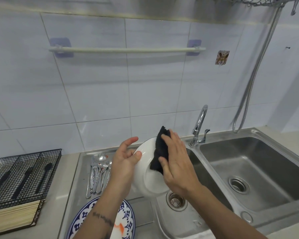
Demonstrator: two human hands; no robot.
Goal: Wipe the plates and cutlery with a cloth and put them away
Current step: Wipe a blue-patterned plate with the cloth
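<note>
Above the sink, white plate tilted in left grip, black cloth under flat-fingered right grip.

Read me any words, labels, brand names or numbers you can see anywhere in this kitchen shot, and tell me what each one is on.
No text can be read here.
Forearm tattoo: a dark line of script-like marks, too small and blurred to read.
Wall sticker: a brown and white pattern, no legible words.
Blue patterned plate: floral decoration only, no lettering.
White plate, black cloth, tap: no visible brand or label.
</note>
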